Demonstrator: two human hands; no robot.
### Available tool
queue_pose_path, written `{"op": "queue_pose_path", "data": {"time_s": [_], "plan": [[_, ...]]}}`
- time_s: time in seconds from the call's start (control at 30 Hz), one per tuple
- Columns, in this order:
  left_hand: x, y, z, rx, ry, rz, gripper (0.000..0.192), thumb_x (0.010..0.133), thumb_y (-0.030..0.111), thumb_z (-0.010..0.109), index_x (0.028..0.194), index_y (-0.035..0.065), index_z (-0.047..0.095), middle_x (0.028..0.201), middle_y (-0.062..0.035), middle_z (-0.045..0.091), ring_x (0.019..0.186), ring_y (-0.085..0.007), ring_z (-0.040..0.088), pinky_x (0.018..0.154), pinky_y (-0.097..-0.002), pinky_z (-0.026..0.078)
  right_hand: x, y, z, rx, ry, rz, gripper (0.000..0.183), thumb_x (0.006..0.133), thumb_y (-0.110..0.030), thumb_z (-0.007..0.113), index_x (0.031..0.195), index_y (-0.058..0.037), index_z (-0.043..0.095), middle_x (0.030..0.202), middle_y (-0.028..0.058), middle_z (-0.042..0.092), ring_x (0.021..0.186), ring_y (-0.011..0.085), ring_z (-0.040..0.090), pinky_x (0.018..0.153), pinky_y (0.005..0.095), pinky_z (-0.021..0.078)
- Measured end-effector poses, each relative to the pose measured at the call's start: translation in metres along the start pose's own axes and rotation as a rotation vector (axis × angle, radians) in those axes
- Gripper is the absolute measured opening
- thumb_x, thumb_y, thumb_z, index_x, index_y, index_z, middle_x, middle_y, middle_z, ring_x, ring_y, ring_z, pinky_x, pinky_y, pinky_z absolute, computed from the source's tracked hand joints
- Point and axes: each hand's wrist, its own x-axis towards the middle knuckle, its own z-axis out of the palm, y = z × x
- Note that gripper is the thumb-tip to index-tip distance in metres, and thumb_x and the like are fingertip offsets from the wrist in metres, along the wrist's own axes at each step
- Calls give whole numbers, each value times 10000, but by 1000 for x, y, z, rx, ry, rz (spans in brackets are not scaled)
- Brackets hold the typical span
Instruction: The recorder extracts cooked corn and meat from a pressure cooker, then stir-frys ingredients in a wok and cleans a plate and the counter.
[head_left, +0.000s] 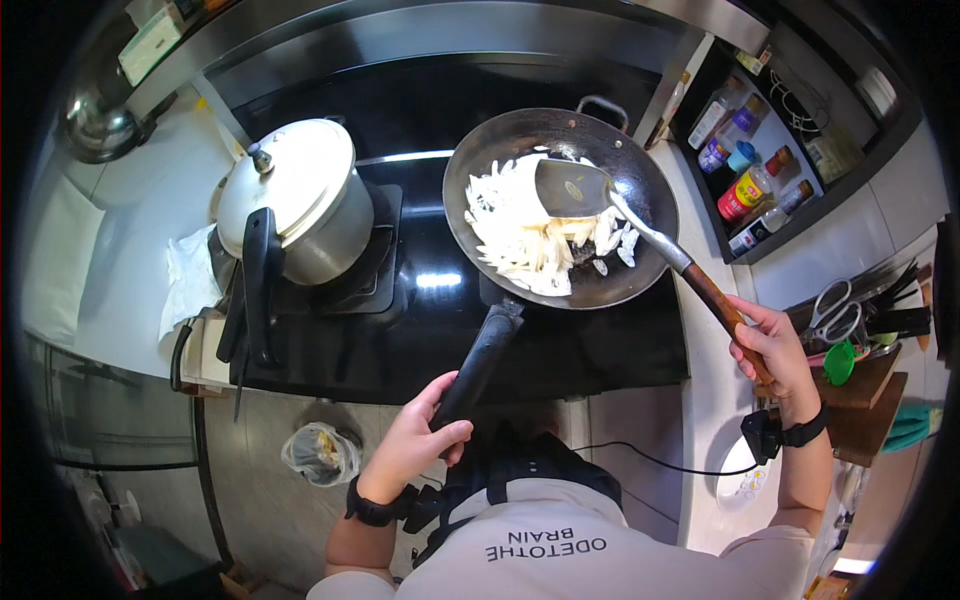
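Note:
My left hand is closed around the black handle of a dark wok on the right side of the hob. In my right hand is the wooden handle of a metal wok spatula. The spatula's broad blade rests over pale sliced food, which lies in a heap in the wok's left and middle part. A few slices lie apart near the spatula's neck. What the blade covers is hidden, and glare washes out part of the food.
A lidded pressure cooker with black handles stands on the left burner. Bottles fill a rack at the right, above scissors and cutting boards. A white plate lies on the right counter; a lined bin stands below.

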Motion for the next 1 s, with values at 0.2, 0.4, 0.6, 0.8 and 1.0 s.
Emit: {"op": "queue_pose_path", "data": {"time_s": [0.2, 0.4, 0.6, 0.8, 1.0], "plan": [[-3, 0, -2, -2, -1, 2, 568, 766, 24, 541, 1262, 8, 263, 645, -29, 500, 472, -88, 474, 433, -203, 378, 9, 4, 12, -34, -17, 4, 445, 804, -79, 537, 1229, -41, 410, 583, 46, 513, 386, 87, 431, 357, 181, 324], [-3, -5, -5, -4, -14, 10, 574, 765, 26, 545, 1264, 9, 260, 647, -31, 503, 471, -87, 473, 430, -201, 375, -2, 0, 17, -35, -87, -12, 421, 805, -82, 534, 1214, -52, 436, 579, 41, 510, 381, 82, 422, 357, 179, 317], [-6, -6, -6, -14, -10, -2, 582, 766, 34, 552, 1267, 11, 258, 654, -36, 507, 471, -89, 475, 426, -200, 371, 24, 3, 28, -140, -56, -43, 436, 816, -90, 518, 1237, -58, 407, 575, 22, 493, 388, 71, 424, 355, 171, 317], [-3, -6, -6, -19, -33, 10, 596, 769, 51, 568, 1271, 13, 250, 663, -36, 508, 474, -86, 478, 427, -198, 374, 12, -3, 21, -80, -111, 7, 419, 810, -83, 517, 1219, -55, 430, 580, 38, 510, 381, 75, 422, 349, 175, 317], [-2, -1, -5, -12, -34, 6, 598, 768, 52, 571, 1271, 13, 251, 666, -32, 505, 480, -85, 478, 434, -198, 379, -1, -5, 16, 45, -21, -51, 436, 795, -93, 550, 1213, -47, 435, 580, 57, 512, 378, 86, 412, 355, 180, 321]]}}
